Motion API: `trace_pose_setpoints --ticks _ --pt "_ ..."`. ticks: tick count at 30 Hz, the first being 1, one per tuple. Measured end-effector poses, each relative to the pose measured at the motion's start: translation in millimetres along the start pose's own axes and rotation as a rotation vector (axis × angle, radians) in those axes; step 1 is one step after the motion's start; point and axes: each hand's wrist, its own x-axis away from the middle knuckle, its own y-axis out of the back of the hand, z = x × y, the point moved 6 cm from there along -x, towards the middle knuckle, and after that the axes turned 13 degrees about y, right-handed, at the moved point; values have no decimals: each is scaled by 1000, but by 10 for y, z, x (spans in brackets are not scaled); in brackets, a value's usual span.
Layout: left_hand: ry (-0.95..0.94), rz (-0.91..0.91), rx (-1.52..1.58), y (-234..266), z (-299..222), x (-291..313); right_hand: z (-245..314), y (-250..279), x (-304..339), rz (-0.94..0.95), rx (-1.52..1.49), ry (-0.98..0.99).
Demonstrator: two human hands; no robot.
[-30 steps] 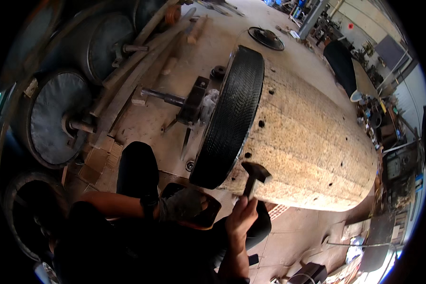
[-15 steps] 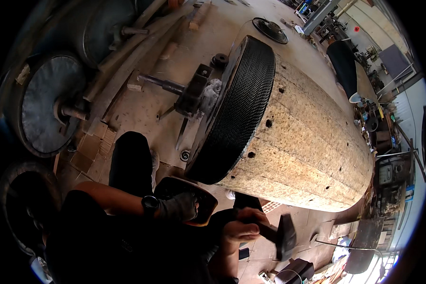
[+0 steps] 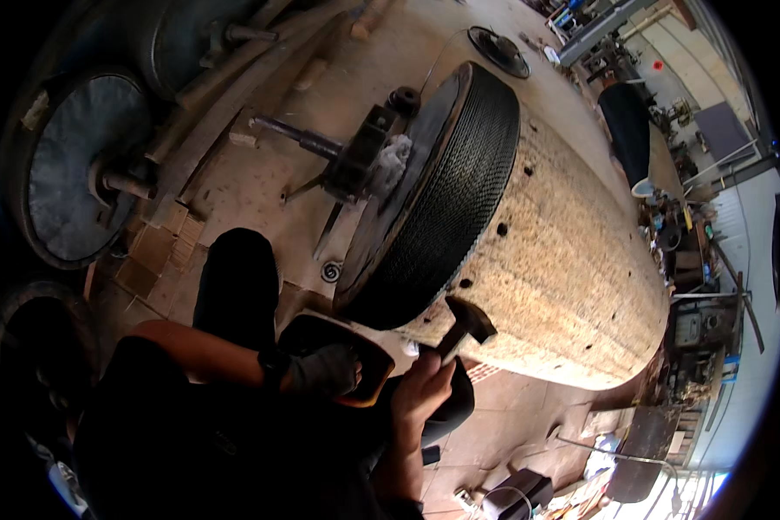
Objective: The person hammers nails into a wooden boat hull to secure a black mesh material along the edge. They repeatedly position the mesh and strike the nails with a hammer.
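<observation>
My right hand (image 3: 421,390) grips a hammer (image 3: 470,321) by its handle, its dark head raised in front of the near lower side of a large wooden drum (image 3: 572,251). Whether the head touches the drum, I cannot tell. A row of dark holes runs along the pale wood beside a wide band of black twisted cord (image 3: 446,191) wound round the drum's end. My left hand (image 3: 322,371), in a grey glove with bare fingertips, is curled over a dark open tray (image 3: 299,334) near my lap. What its fingers hold, if anything, is hidden.
A metal shaft (image 3: 295,137) and bracket stick out from the drum's end. Round metal-ended rollers (image 3: 87,173) and long timber beams (image 3: 208,147) lie at left. A black reel (image 3: 498,52) rests on the floor beyond. A dark box (image 3: 517,494) stands at lower right.
My right hand has lifted the hammer up and left, from beside my knee to in front of the drum. My left hand stays at the tray.
</observation>
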Motion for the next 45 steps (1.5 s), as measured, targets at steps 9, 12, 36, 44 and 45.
trace_pose_setpoints --ticks 9,12,36,44,45 --pt "-31 -152 147 443 25 -45 119 60 -100 -108 295 347" --pt "28 -294 163 674 100 -121 66 108 102 -110 29 117" --pt "137 -993 -180 2697 603 -1258 194 162 45 -282 127 273" --pt "150 -1061 -154 2713 644 -1343 426 318 44 -293 -123 391" --pt "59 -1087 -271 2752 595 -1299 378 322 53 -246 -40 458"
